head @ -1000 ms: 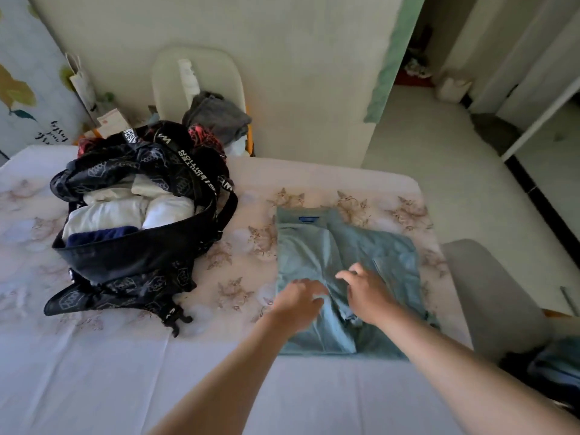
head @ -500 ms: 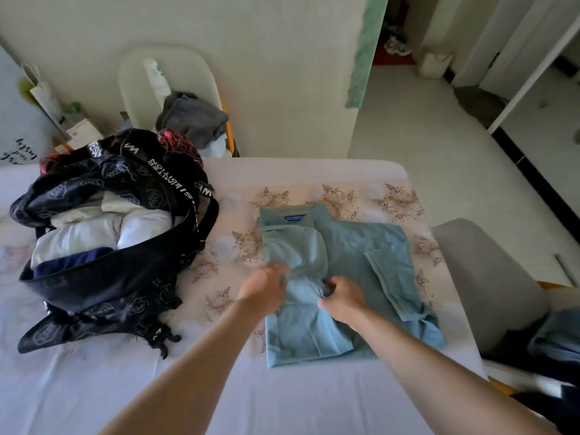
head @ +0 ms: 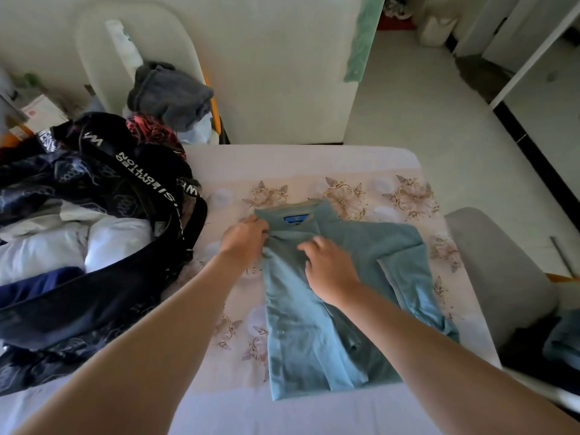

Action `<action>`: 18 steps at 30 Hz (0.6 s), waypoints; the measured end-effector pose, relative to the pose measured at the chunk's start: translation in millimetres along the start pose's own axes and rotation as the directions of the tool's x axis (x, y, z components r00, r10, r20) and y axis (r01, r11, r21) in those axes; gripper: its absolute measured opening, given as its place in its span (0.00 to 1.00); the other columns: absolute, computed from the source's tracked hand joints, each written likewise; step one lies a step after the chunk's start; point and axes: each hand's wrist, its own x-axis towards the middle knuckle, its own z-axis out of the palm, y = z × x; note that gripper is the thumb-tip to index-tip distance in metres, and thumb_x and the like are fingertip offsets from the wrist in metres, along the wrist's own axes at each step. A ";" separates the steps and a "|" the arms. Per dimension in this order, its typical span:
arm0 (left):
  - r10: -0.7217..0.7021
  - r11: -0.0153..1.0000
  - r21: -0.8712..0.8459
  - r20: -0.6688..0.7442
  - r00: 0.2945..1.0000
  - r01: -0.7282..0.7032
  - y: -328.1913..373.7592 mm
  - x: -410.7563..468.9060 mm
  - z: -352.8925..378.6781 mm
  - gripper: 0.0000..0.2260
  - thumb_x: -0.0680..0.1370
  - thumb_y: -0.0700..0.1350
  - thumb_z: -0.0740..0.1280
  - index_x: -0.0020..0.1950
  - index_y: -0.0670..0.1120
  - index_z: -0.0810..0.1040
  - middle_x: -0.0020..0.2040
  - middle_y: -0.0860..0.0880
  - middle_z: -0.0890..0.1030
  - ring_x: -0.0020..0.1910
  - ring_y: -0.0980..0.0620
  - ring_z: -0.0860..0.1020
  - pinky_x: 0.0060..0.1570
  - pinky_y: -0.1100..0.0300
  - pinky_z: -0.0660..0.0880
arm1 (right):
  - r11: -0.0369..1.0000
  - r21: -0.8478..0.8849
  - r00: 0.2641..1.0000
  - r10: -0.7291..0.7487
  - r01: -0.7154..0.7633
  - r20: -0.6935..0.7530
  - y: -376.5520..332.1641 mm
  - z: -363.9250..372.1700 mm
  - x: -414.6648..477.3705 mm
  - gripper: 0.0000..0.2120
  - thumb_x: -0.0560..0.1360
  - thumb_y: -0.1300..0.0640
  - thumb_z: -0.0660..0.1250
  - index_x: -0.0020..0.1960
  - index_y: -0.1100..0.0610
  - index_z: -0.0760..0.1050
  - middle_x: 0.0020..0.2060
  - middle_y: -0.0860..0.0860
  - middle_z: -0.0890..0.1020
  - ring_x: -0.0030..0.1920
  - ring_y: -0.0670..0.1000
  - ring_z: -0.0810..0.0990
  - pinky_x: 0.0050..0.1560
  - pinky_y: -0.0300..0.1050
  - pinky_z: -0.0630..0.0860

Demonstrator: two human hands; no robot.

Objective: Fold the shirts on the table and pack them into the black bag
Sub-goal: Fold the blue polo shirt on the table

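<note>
A light blue polo shirt (head: 314, 334) lies collar-away on the flowered table cover, its left side folded over the middle and its right sleeve folded inward. My left hand (head: 244, 238) grips the shirt's left shoulder edge just below the collar. My right hand (head: 329, 266) rests on the chest, fingers spread and pointing toward the collar. The black bag (head: 94, 296) stands open at the left of the table, with white and navy folded clothes inside and a lettered strap across its top.
The table (head: 314, 158) has a pale cover with flower prints. A white chair (head: 103, 58) behind the bag carries a grey garment (head: 171, 92). A grey seat (head: 499, 271) stands at the right edge, with blue cloth (head: 561, 340) below it. Open floor lies beyond.
Both hands have slid up the shirt from its middle toward the collar. The left hand now grips the shoulder edge. The view has shifted closer and to the right.
</note>
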 end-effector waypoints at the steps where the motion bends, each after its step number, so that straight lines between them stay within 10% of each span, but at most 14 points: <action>1: -0.008 0.999 -0.042 0.008 1.000 0.009 -3.2 3.1 -2.7 0.09 0.83 0.46 0.57 0.49 0.49 0.76 0.46 0.50 0.77 0.45 0.46 0.78 0.45 0.52 0.77 | 0.996 -0.076 0.999 -0.046 0.047 0.018 0.7 6.1 5.7 0.21 0.81 0.56 0.59 0.74 0.52 0.66 0.70 0.53 0.69 0.68 0.56 0.70 0.65 0.51 0.68; 8: -0.058 0.979 0.200 0.070 0.996 0.042 -6.9 20.4 -17.6 0.06 0.78 0.39 0.60 0.53 0.47 0.72 0.47 0.44 0.81 0.46 0.41 0.78 0.46 0.52 0.74 | 0.974 -0.216 0.998 -0.062 0.065 0.018 17.1 30.6 13.0 0.26 0.82 0.50 0.54 0.79 0.55 0.58 0.79 0.56 0.60 0.78 0.57 0.59 0.73 0.61 0.63; 11: -0.039 0.977 0.198 -0.165 0.985 0.072 0.0 13.8 -2.3 0.15 0.76 0.32 0.58 0.57 0.45 0.75 0.52 0.46 0.79 0.51 0.44 0.75 0.52 0.52 0.71 | 0.982 -0.185 0.999 -0.040 0.043 0.019 19.9 30.7 10.0 0.26 0.82 0.51 0.57 0.79 0.55 0.59 0.79 0.57 0.58 0.78 0.57 0.58 0.74 0.60 0.62; 15: 0.337 0.941 0.101 -0.335 0.880 -0.322 24.5 -12.5 26.5 0.20 0.70 0.31 0.57 0.56 0.45 0.78 0.54 0.47 0.77 0.53 0.44 0.74 0.53 0.51 0.72 | 0.992 -0.115 0.949 0.006 -0.045 -0.316 15.8 24.4 -14.2 0.08 0.75 0.55 0.66 0.53 0.55 0.77 0.52 0.56 0.77 0.50 0.58 0.77 0.48 0.54 0.77; 18: 0.388 0.917 0.108 -0.029 0.921 -0.383 41.8 -31.2 49.1 0.17 0.81 0.45 0.61 0.69 0.53 0.73 0.70 0.48 0.70 0.69 0.45 0.68 0.67 0.45 0.67 | 0.963 0.010 0.950 0.268 -0.270 -0.162 12.5 18.2 -46.3 0.11 0.78 0.47 0.61 0.45 0.55 0.72 0.41 0.52 0.77 0.38 0.56 0.78 0.36 0.48 0.74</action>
